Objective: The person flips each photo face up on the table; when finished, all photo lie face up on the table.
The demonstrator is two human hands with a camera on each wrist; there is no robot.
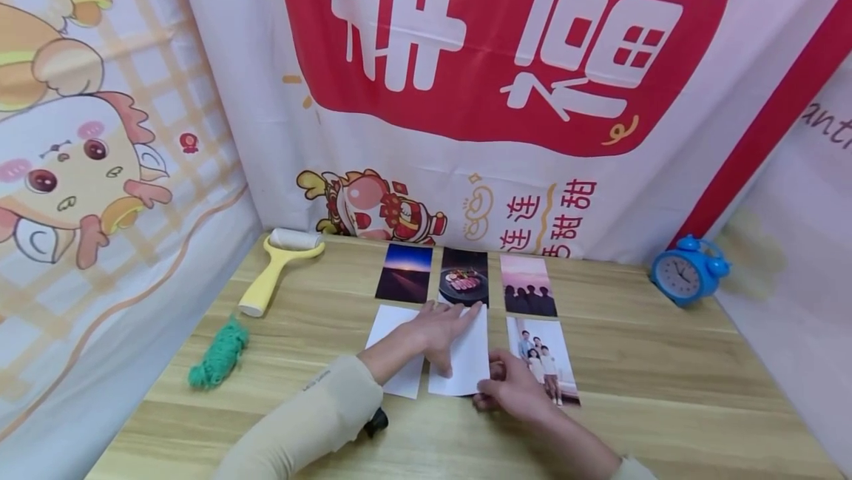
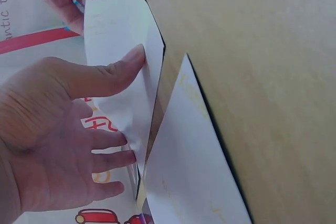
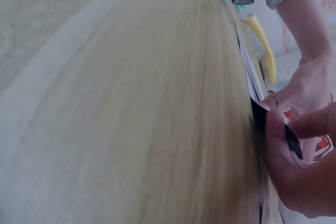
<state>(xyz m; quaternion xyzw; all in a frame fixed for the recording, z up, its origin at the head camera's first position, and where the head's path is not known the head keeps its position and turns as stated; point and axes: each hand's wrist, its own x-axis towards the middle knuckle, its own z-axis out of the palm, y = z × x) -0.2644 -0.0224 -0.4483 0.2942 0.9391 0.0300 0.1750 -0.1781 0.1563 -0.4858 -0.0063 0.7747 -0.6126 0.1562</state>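
Observation:
In the head view, a white card (image 1: 474,350), blank side up, lies in the middle of the lower row. My left hand (image 1: 439,332) rests on it with fingers spread; the left wrist view shows the thumb lying along the card (image 2: 118,14). My right hand (image 1: 515,387) pinches the card's lower right corner, which bends up off the table. A dark underside of the card (image 3: 260,116) shows in the right wrist view. Partly behind my left arm is a second white card (image 1: 391,323). To the right lies a family photo (image 1: 547,362).
Behind stand in a row a sunset photo (image 1: 404,273), a photo of a plated dish (image 1: 464,276) and a photo of silhouettes (image 1: 528,284), all lying flat. A yellow-handled lint roller (image 1: 279,273) and green yarn (image 1: 220,354) lie left. A blue alarm clock (image 1: 687,273) stands right.

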